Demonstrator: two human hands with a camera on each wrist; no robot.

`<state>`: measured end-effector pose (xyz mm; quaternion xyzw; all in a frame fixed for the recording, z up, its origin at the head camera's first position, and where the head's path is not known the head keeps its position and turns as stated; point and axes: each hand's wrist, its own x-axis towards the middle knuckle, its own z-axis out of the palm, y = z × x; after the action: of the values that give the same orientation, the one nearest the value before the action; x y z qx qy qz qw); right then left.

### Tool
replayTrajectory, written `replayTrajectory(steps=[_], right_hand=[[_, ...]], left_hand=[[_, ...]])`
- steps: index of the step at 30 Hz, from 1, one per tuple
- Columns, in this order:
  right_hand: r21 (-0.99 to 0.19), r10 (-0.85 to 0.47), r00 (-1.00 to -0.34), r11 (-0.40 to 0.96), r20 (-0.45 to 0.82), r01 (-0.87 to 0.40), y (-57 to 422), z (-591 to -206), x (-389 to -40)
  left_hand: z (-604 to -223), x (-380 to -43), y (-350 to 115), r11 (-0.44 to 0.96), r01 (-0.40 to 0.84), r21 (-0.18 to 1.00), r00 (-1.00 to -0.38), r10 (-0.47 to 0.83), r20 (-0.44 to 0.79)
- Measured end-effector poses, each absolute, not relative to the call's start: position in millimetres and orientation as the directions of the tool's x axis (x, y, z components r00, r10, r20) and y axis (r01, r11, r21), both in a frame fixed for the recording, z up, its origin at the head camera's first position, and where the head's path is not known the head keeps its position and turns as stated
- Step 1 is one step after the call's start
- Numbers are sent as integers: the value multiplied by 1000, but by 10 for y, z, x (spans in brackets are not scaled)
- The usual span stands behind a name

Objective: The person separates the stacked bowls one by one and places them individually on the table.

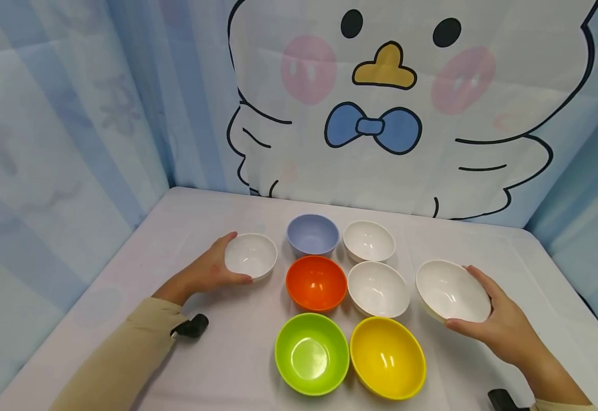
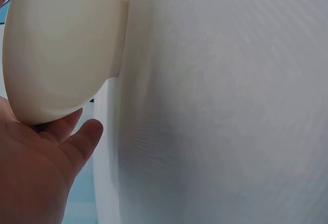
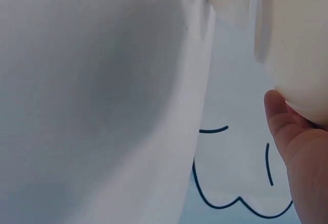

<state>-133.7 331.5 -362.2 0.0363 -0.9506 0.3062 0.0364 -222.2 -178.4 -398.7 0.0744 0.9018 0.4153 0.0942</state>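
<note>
My left hand (image 1: 218,267) grips a white bowl (image 1: 251,256) by its side, thumb at the near rim and fingers round the far side. In the left wrist view that bowl (image 2: 61,44) has its foot right at the tabletop. On the right, my right hand (image 1: 506,322) holds another white bowl (image 1: 453,291), tilted a little. The right wrist view shows this bowl (image 3: 302,44) raised above the table, fingers (image 3: 279,116) against its underside. Between the hands stand a blue bowl (image 1: 312,234), an orange bowl (image 1: 316,283) and two white bowls (image 1: 368,241).
Nearest the front, a green bowl (image 1: 311,354) and a yellow bowl (image 1: 388,358) stand side by side. A white cloth covers the table (image 1: 217,354). Behind it hangs a curtain (image 1: 299,154) with a cartoon figure; blue curtains flank both sides.
</note>
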Motion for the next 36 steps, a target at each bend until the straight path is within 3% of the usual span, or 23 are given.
replayTrajectory(steps=[36], right_hand=[[-526,-1,-991,847,-137,72,3454,-3859,-1156]], left_hand=[[-3958,-1965,-1902,629,57,775,-972,211,-100]])
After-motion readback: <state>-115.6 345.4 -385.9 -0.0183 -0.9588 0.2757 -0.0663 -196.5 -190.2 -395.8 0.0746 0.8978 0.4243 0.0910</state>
